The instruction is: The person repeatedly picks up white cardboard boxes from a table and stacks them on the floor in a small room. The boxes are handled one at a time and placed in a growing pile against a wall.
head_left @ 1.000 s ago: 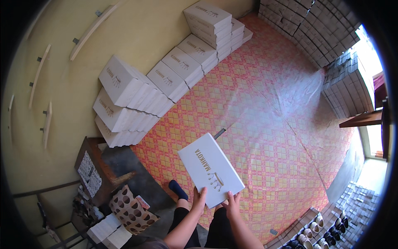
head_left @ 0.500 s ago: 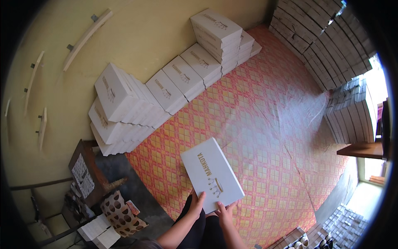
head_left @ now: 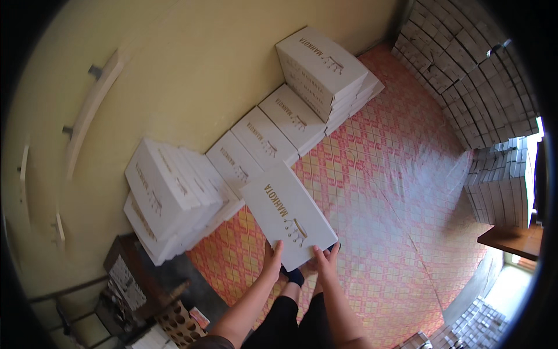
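Note:
Between my two hands is a flat white shoebox-like carton (head_left: 276, 230) with gold lettering and a gold crown mark on its lid. My left hand (head_left: 272, 260) grips its near left corner, thumb on top. At the near right corner my right hand (head_left: 327, 260) holds it the same way, fingers underneath. The carton's far end overlaps a row of matching white boxes (head_left: 264, 139) along the wall; whether it touches them I cannot tell. To the left rises a leaning stack of such boxes (head_left: 160, 180), and farther back stands a taller stack (head_left: 325, 61).
Red-and-yellow patterned sheeting (head_left: 383, 215) covers the floor. Tall piles of grey-white boxes (head_left: 465, 70) stand at the far right, near a brown wooden shelf (head_left: 514, 237). Wooden rails (head_left: 96, 110) jut from the yellow wall. A dark wooden piece of furniture (head_left: 136, 276) stands at lower left.
I have leaned toward the wall boxes, and my arms reach farther out. The held carton has moved forward to the row, still gripped in both hands.

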Motion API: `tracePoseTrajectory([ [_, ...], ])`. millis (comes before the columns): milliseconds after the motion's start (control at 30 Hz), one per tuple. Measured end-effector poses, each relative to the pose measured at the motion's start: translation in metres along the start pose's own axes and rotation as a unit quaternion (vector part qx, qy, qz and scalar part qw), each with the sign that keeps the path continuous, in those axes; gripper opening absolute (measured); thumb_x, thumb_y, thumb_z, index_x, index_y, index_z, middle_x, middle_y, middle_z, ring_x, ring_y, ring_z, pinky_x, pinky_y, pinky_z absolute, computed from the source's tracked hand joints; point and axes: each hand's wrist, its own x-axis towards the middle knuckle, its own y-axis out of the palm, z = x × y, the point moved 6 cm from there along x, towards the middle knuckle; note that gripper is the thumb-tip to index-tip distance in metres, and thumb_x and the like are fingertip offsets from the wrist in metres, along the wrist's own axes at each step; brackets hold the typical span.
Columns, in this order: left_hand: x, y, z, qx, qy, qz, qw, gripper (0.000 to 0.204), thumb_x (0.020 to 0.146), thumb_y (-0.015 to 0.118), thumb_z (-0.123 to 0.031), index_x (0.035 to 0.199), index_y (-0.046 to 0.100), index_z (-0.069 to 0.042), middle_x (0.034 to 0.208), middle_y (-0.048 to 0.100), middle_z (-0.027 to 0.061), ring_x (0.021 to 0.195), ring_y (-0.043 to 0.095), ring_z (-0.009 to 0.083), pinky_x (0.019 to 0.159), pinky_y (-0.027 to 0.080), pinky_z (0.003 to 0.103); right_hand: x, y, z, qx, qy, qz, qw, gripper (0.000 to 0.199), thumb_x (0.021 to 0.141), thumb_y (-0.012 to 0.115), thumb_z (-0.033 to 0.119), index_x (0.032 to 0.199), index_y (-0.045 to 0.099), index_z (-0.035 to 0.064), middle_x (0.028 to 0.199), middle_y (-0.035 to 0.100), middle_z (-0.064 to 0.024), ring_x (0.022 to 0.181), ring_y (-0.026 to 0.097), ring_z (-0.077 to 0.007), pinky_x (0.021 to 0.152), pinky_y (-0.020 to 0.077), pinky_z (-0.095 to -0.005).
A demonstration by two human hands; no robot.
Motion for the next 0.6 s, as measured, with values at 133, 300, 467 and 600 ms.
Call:
tracePoseTrajectory([
  [133, 0.085, 0.023, -0.03, -0.039, -0.05, 0.004, 0.998, 0.07, 0.085, 0.055, -0.037, 0.137, 0.017, -0.01, 0.125, 0.041, 0.0135, 0.111, 0.046, 0.0216, 0.087, 0.041, 0.035, 0.101, 0.034, 0.028, 0.025, -0.017, -0.002, 1.0, 0.09, 0.079, 0.065, 0.024, 0.139, -0.002, 0.0132, 0.115, 0.048, -0.0184, 0.095, 0.054, -0.0242, 0.066, 0.0496, -0.0349],
  [300, 0.175, 0.011, -0.037, 0.008, -0.142, -0.023, 0.99, 0.064, 0.083, 0.054, -0.036, 0.136, 0.019, -0.031, 0.124, 0.041, 0.0029, 0.099, 0.047, 0.0225, 0.077, 0.038, 0.037, 0.19, 0.111, 0.064, -0.023, -0.028, 0.03, 0.999, 0.086, 0.079, 0.063, 0.023, 0.139, 0.001, 0.02, 0.115, 0.049, -0.0173, 0.099, 0.053, -0.026, 0.073, 0.0499, -0.0417],
  [467, 0.216, 0.014, -0.037, -0.013, -0.2, -0.005, 0.98, 0.066, 0.084, 0.053, -0.035, 0.137, 0.014, -0.034, 0.124, 0.039, 0.0035, 0.089, 0.051, 0.0214, 0.068, 0.042, 0.032, 0.259, 0.152, 0.068, 0.003, 0.009, 0.065, 0.998, 0.083, 0.081, 0.062, 0.021, 0.139, 0.002, 0.0219, 0.118, 0.047, -0.0166, 0.099, 0.053, -0.0271, 0.074, 0.0498, -0.041],
  [600, 0.24, 0.019, -0.047, -0.149, -0.178, -0.018, 0.973, 0.069, 0.084, 0.053, -0.03, 0.138, 0.01, -0.036, 0.126, 0.038, 0.0026, 0.1, 0.045, 0.0214, 0.077, 0.039, 0.037, 0.295, 0.181, 0.064, -0.022, 0.059, 0.083, 0.995, 0.074, 0.084, 0.057, 0.02, 0.137, 0.005, 0.0229, 0.122, 0.042, -0.0163, 0.101, 0.052, -0.0299, 0.076, 0.0504, -0.0404],
])
